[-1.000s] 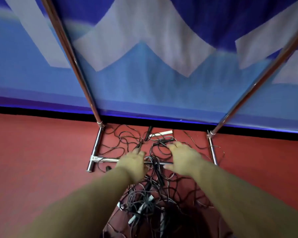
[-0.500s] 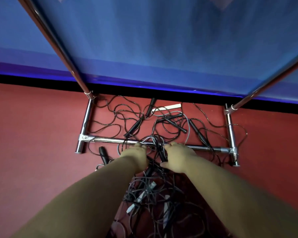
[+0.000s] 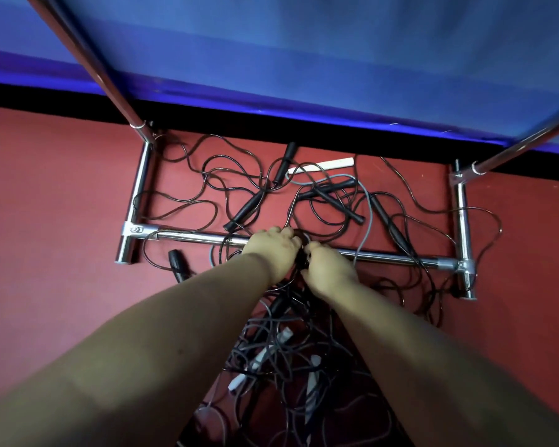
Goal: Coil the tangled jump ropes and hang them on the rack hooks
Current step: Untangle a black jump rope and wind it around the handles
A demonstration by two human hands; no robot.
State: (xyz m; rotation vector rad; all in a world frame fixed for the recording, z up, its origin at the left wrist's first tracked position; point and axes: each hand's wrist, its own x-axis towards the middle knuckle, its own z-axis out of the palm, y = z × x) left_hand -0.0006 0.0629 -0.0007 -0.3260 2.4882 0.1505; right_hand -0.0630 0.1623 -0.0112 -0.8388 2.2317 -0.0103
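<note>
The job has only just begun. The jump ropes point(image 3: 304, 201) lie in one big messy pile on the red floor point(image 3: 62, 188), spread over and under the low bar point(image 3: 194, 236) at the bottom of the shiny metal rack point(image 3: 463, 221). More ropes are heaped closer to the person, with some white handles point(image 3: 284, 337) mixed in with the black ones. No rope looks coiled yet, and none is hanging up. The hooks cannot be seen here, only the two slanted poles going up.

Both hands are down in the middle of the pile, right by the low bar. The left hand point(image 3: 273, 253) has its fingers curled around a bunch of black cords. The right hand point(image 3: 328, 269) is curled too and seems to pinch the same bunch, touching the left hand.

Almost everything is left to do: pull one rope free, wind it into loops, hang it, then do the others
</note>
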